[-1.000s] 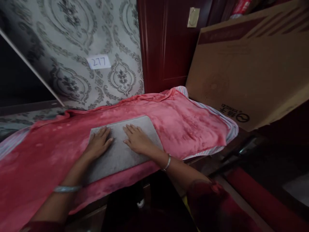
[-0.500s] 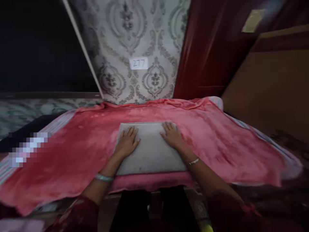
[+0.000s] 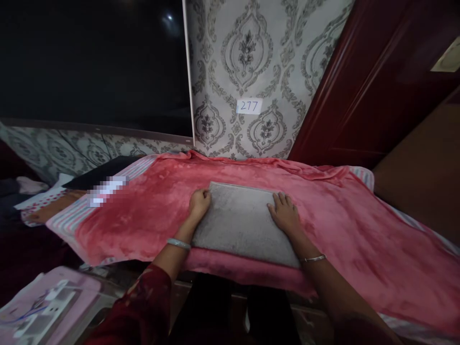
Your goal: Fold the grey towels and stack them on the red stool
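Note:
A flat grey rectangular cloth (image 3: 244,220), which looks like a towel or mat, lies on a pink plush blanket (image 3: 151,215). My left hand (image 3: 200,204) is closed at the cloth's upper left edge, its fingers curled with the edge seemingly between them; the fingertips are partly hidden. My right hand (image 3: 285,212) rests with fingers stretched out along the upper right edge of the cloth. The cloth's near edge lies close to the front of the blanket.
A large dark screen (image 3: 97,62) is at the back left, beside patterned wallpaper bearing a paper label (image 3: 249,106) marked 277. A dark red door (image 3: 345,96) stands at the right. At the lower left is a pink stool (image 3: 86,282) with a white power strip (image 3: 50,309).
My left hand has gone from lying flat on the cloth to curling at its left edge. My right hand stays flat. The view has turned left, so everything sits farther right.

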`<state>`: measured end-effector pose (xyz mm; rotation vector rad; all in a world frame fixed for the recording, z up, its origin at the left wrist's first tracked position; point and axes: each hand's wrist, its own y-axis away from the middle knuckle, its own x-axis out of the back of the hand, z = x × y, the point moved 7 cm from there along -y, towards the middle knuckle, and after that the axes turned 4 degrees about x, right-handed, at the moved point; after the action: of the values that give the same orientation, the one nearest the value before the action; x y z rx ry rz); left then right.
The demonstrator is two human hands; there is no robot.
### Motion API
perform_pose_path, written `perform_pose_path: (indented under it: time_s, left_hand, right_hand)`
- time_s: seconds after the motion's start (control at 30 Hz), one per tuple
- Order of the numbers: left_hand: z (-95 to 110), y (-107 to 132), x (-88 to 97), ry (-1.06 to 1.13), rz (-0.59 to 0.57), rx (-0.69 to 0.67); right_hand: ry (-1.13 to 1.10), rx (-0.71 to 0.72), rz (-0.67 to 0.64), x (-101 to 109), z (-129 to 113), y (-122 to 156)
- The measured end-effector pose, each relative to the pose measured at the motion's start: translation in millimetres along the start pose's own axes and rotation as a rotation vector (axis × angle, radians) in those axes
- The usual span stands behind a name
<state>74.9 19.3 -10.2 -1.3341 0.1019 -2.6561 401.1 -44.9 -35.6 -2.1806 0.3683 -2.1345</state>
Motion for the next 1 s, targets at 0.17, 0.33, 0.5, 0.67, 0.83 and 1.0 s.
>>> perform_pose_path:
  time_s: [0.17,0.33,0.5,0.67,0.83,1.0]
  left_hand:
    - [-5,-8,-3.0,-0.027,-0.021,0.097]
    - [-3,-18,-3.8,-0.063,-0.055,0.137]
    - [15,-18,2.8,-0.112,-0.013,0.086]
    - [71,-8,-21.7,-0.271,-0.066,-0.330]
    - [78,0,-60.9,-0.429,-0.201,-0.442]
    - [72,-1,-62.5,-0.426,-0.148,-0.425]
  right_hand:
    - [-0.006,0.008,-0.003,-3,0,-2]
    - [-0.024,0.003,-0.037,-3,1,-3]
    - [-0.021,-0.030,-0.115,7,-5,-9]
    - [-0.055,0.029,-0.127,15,-28,-24]
    - [-0.106,0.145,-0.109,2,-34,-29]
    - [-0.131,-0.025,-0.053,-4,10,-27]
